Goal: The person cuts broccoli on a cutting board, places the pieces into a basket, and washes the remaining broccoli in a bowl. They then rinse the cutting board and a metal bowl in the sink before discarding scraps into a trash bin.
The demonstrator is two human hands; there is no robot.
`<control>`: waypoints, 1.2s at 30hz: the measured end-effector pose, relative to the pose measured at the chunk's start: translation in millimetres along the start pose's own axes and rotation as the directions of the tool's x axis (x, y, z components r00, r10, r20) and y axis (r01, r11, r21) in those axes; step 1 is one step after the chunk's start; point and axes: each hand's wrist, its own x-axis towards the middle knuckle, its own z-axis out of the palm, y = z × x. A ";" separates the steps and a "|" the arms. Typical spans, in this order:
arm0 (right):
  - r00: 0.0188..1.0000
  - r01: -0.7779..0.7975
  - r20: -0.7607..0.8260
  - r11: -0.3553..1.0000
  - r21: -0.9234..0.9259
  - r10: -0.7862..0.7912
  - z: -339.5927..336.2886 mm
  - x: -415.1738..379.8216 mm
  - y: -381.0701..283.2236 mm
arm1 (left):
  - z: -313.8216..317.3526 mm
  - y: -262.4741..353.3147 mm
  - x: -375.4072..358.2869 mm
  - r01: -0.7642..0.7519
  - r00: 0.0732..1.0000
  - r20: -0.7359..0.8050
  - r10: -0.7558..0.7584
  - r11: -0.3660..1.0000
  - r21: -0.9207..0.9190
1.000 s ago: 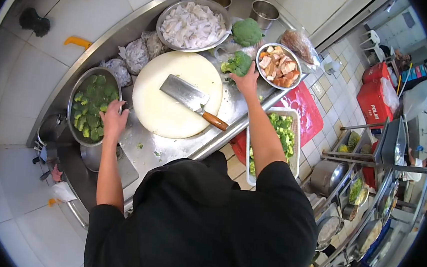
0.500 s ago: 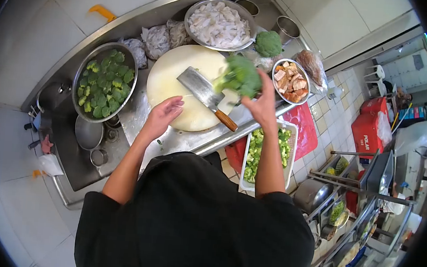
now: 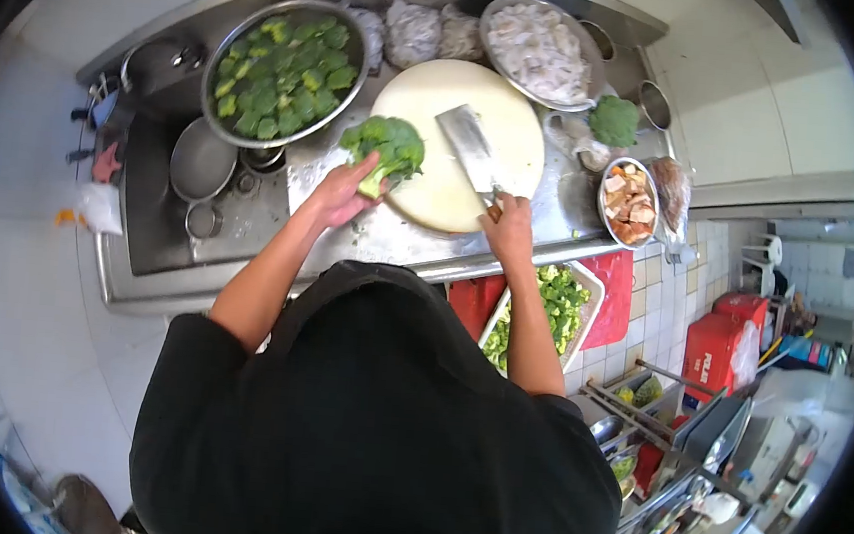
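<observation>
My left hand (image 3: 345, 192) grips a head of broccoli (image 3: 386, 147) by its stem, at the left edge of the round white cutting board (image 3: 430, 97). My right hand (image 3: 510, 233) is closed round the wooden handle of a cleaver (image 3: 469, 142), whose broad blade lies over the board. A large metal bowl of broccoli florets (image 3: 287, 75) stands to the left of the board. Another whole broccoli head (image 3: 614, 121) rests on the counter to the right. Below my right forearm is a white basket of cut broccoli (image 3: 554, 312).
Behind the board sits a bowl of pale, whitish pieces (image 3: 542, 53) beside filled plastic bags (image 3: 412, 33). A bowl of chopped meat (image 3: 629, 203) is near the counter's right end. The sink (image 3: 159, 231) lies left; shelving with pans (image 3: 678, 457) stands at lower right.
The broccoli head has passed from my right hand to my left and moved leftward. My right hand has taken hold of the cleaver's handle. The camera view has shifted.
</observation>
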 end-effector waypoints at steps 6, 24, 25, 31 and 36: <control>0.980 -0.182 0.096 0.978 0.102 0.172 -13.7 12.9 -31.9 | 0.1 13.9 11.0 -0.016 0.993 0.121 -0.007 0.982 0.190; 0.980 -0.158 0.162 0.943 0.293 0.114 -38.5 -65.6 -94.8 | 12.1 32.0 22.2 0.094 0.995 -0.015 -0.095 0.993 -0.065; 0.987 -0.133 0.132 0.943 0.305 0.096 -37.7 -66.4 -93.9 | 11.3 29.1 22.3 0.082 0.996 -0.018 -0.083 0.995 -0.055; 0.982 -0.143 0.152 0.959 0.245 0.108 -49.2 -66.5 -100.2 | 27.9 24.9 13.5 -0.077 0.990 -0.082 0.112 0.935 0.348; 0.970 -0.166 0.209 0.968 0.190 0.125 -53.1 -64.5 -102.2 | 34.6 35.7 9.8 -0.132 0.977 -0.049 0.205 0.777 0.616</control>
